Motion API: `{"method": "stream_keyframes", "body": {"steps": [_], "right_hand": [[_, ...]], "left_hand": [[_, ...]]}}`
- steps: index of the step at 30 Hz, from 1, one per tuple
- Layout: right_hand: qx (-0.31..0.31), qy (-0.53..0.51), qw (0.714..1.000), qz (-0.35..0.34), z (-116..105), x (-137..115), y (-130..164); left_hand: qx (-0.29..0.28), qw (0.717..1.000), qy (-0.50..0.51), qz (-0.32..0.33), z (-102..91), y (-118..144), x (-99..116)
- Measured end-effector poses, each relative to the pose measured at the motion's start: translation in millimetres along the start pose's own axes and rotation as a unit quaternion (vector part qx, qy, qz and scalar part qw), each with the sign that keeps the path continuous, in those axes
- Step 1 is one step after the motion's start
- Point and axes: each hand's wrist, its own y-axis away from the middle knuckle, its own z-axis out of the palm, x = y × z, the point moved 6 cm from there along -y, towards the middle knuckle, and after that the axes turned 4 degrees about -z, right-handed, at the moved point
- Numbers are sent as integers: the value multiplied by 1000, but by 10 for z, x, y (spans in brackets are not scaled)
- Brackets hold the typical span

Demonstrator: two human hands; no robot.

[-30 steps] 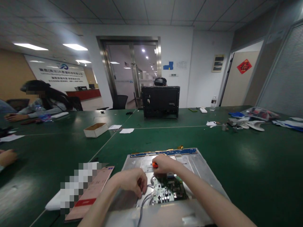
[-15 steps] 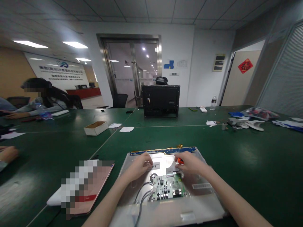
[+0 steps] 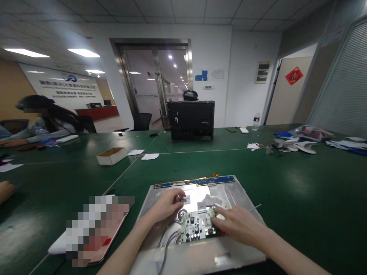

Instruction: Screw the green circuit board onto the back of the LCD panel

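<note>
A flat metal-backed display panel (image 3: 241, 236) lies on the table in front of me, with a blue circuit strip (image 3: 197, 181) along its far edge. The green circuit board (image 3: 197, 225) is on its back, grey cables running from its left side. My left hand (image 3: 169, 204) is closed above the board, fingertips pinched beside a small grey patch; what they hold is too small to tell. Over the board's right edge, my right hand (image 3: 235, 223) touches it with a fingertip. An orange-handled screwdriver (image 3: 257, 207) lies across that palm, mostly hidden. Silvery tape (image 3: 210, 201) stands loose behind the board.
A phone-like pink slab (image 3: 114, 233), partly blurred, lies left of the panel. Beyond are a small open box (image 3: 111, 156), papers (image 3: 150, 156) and an upright black monitor casing (image 3: 191, 121). Scraps (image 3: 286, 145) lie far right. A person (image 3: 43, 118) sits far left; another hand (image 3: 5, 190) is nearer.
My right hand has moved from the silvery tape toward me, onto the board's right edge, and the screwdriver's shaft now shows. My left hand has stayed near the grey patch. The view has shifted slightly.
</note>
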Motion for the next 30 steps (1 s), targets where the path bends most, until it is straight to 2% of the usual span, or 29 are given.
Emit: {"method": "stream_keyframes", "body": {"steps": [3, 5, 12, 15, 19, 26, 28, 30], "right_hand": [[22, 19, 999, -36, 49, -2, 29], [30, -13, 999, -26, 69, 48, 35], [67, -167, 976, 120, -50, 248, -105], [84, -187, 963, 174, -120, 366, -202], [95, -176, 960, 197, -133, 499, -298], [103, -159, 968, 165, -127, 443, -276], [99, -149, 976, 126, -112, 360, -228], [102, -106, 988, 55, -86, 241, -172]], "left_hand": [[0, 1000, 2, 0, 14, -10, -21], [4, 1000, 2, -5, 13, -8, -34], [7, 1000, 22, 8, -61, 12, -7], [-12, 999, 28, 17, -80, 11, -12], [-17, 998, 48, 35, -109, 24, -36], [-39, 997, 49, 53, -115, 35, -18], [-41, 998, 45, 35, -114, 31, -23], [-41, 998, 43, 25, -113, 33, -22]]}}
